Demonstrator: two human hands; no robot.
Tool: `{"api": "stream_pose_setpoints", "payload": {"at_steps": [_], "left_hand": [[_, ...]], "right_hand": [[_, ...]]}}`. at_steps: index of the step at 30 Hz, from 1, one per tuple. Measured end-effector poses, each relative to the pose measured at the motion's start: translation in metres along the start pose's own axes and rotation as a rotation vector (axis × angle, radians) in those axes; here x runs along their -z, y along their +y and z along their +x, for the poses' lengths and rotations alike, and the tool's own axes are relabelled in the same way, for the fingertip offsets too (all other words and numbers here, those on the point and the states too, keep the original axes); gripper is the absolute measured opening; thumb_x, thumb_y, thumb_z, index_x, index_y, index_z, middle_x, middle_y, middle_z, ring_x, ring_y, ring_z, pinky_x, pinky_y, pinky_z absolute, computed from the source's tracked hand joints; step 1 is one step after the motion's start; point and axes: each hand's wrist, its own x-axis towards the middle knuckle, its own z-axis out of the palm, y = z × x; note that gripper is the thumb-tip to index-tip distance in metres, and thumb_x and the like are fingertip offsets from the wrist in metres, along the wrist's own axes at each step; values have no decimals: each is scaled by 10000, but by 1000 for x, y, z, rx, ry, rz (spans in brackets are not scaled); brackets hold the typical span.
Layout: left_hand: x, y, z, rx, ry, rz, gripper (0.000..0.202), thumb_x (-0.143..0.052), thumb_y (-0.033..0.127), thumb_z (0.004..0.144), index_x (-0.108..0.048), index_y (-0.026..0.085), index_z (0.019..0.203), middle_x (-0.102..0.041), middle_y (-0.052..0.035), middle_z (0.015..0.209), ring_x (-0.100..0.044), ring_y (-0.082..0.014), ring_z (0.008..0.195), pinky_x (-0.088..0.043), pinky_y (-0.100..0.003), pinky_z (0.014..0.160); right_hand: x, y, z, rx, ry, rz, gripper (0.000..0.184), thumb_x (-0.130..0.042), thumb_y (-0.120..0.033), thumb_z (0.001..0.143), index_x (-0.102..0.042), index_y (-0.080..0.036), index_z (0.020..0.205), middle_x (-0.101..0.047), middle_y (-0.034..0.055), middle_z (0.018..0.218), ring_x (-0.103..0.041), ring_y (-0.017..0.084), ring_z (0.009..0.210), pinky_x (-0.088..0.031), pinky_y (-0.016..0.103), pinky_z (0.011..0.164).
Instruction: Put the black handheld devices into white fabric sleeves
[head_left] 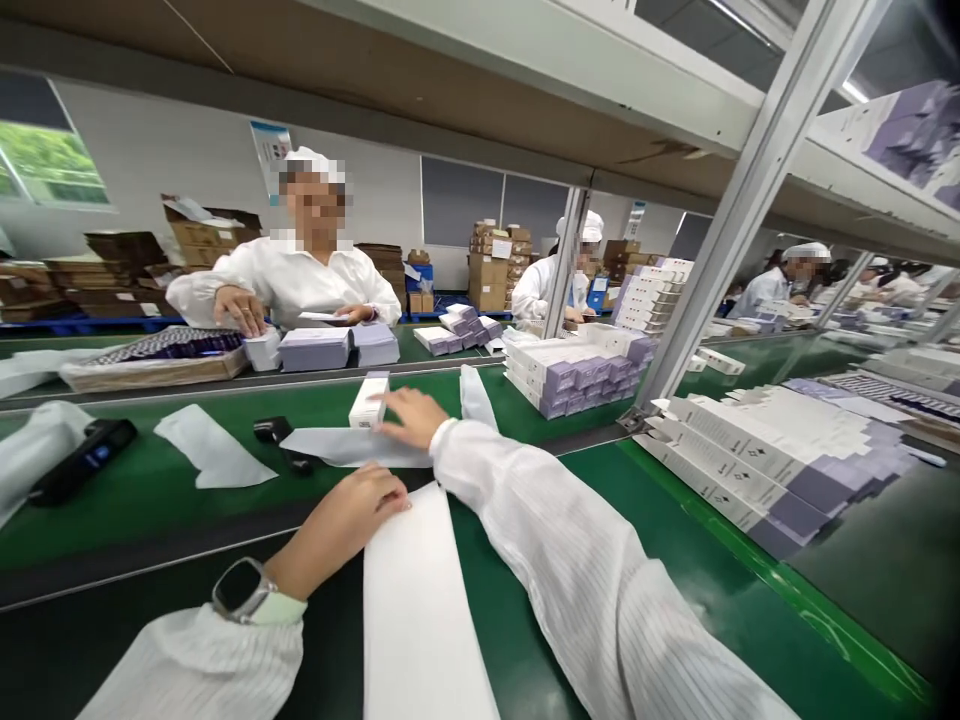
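Note:
My right hand (409, 415) reaches forward across the green belt, fingers spread, touching a small white carton (369, 400) that stands on the conveyor. Under that hand lies a thin white sheet (352, 446). My left hand (345, 520), with a smartwatch (241, 590) on the wrist, rests with fingers curled on the top corner of a long white sheet (420, 610) lying on the near table. Nothing shows inside the left hand.
A black scanner (82, 458) and a small black object (274, 432) lie on the belt beside another white sheet (214, 447). Flat carton stacks (765, 455) sit at right and more (570, 372) behind. A metal post (742, 200) slants up. Workers in white sit opposite.

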Motion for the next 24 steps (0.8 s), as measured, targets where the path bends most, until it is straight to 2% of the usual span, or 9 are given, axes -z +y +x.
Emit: {"api": "stream_pose_setpoints", "payload": {"at_steps": [2, 5, 8, 10, 13, 15, 17, 20, 24], "left_hand": [[-3, 2, -6, -93, 23, 139, 191, -442, 316, 766, -603, 220, 729, -579, -31, 743, -493, -210, 751, -342, -283, 672], [-10, -1, -14, -215, 77, 310, 194, -407, 274, 795, -587, 202, 797, -573, -46, 774, -486, -211, 770, -338, -311, 704], [-15, -5, -19, -316, 157, 474, 183, -395, 246, 811, -562, 181, 847, -546, -69, 896, -460, -230, 875, -334, -335, 726], [-17, -8, -20, -355, 177, 581, 172, -384, 221, 821, -545, 169, 851, -520, -77, 931, -443, -233, 893, -331, -346, 720], [-18, -11, -20, -373, 117, 651, 157, -371, 186, 828, -526, 168, 846, -512, -60, 854, -443, -204, 810, -329, -333, 680], [-18, -13, -18, -374, 78, 629, 152, -367, 167, 826, -517, 179, 846, -510, -40, 814, -434, -184, 764, -323, -318, 660], [-16, -13, -16, -351, 64, 571, 152, -361, 180, 829, -513, 186, 825, -508, -26, 783, -426, -169, 732, -321, -303, 646], [-13, -12, -13, -267, 32, 452, 189, -346, 261, 837, -501, 181, 762, -500, -15, 733, -422, -158, 711, -327, -284, 644], [-11, -10, -12, -114, -14, 279, 246, -351, 361, 817, -478, 181, 707, -487, -9, 705, -441, -158, 706, -342, -254, 613]], "right_hand": [[-22, -9, -1, 138, -116, -99, 500, -635, -355, 610, -499, -241, 1077, -526, 32, 987, -443, 219, 940, -293, 344, 822], [-35, -6, -6, 146, -215, -216, 474, -605, -247, 652, -471, -263, 1107, -550, 32, 913, -489, 214, 873, -342, 326, 760], [-20, 5, -12, 182, -246, -266, 458, -530, -288, 707, -402, -308, 1147, -539, 14, 911, -489, 192, 889, -377, 294, 740], [-2, 12, -14, 151, -143, -304, 443, -462, -317, 748, -342, -313, 1175, -514, 14, 962, -470, 181, 930, -383, 285, 751], [21, 26, -13, -160, 95, -361, 438, -379, -310, 794, -250, -288, 1211, -481, 42, 1024, -482, 177, 908, -392, 292, 734], [29, 36, -11, -423, 135, -402, 432, -396, -269, 789, -268, -236, 1200, -497, 81, 984, -504, 193, 847, -398, 317, 699], [30, 42, -9, -570, 106, -441, 386, -445, -219, 763, -360, -171, 1136, -502, 133, 960, -494, 230, 857, -385, 370, 703], [17, 31, -3, -420, 114, -443, 348, -469, -209, 755, -413, -134, 1090, -428, 193, 1081, -380, 296, 1018, -295, 475, 800], [-25, -6, 13, -25, -28, -242, 391, -450, -377, 766, -405, -245, 1131, -464, 80, 1070, -389, 252, 1020, -311, 403, 835]]}}
